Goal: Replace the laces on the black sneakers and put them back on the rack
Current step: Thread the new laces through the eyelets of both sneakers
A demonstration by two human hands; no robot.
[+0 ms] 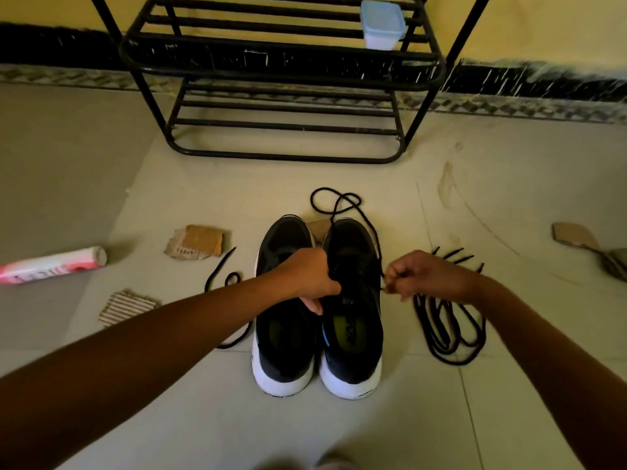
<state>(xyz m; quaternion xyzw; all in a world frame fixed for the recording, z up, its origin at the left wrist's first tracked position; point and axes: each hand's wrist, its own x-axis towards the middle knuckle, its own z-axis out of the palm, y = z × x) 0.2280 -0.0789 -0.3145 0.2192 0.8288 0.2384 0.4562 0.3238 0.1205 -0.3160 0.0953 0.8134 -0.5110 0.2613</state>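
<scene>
Two black sneakers with white soles stand side by side on the floor, toes toward the rack: the left sneaker [283, 347] and the right sneaker [353, 334]. My left hand [307, 279] grips the right sneaker's inner edge by the tongue. My right hand [417, 274] pinches a black lace [339, 201] beside that shoe; the lace runs along the shoe and loops on the floor past the toes. A bundle of black laces [448, 334] lies to the right. Another loose black lace [220, 269] lies left of the shoes. The black metal rack [281, 62] stands ahead.
A pale blue lidded tub [381, 23] sits on the rack's upper shelf. Cardboard scraps [195, 242] [127, 305] lie left of the shoes, another scrap [573, 234] at far right. A pink and white tube [51, 264] lies at far left on the floor.
</scene>
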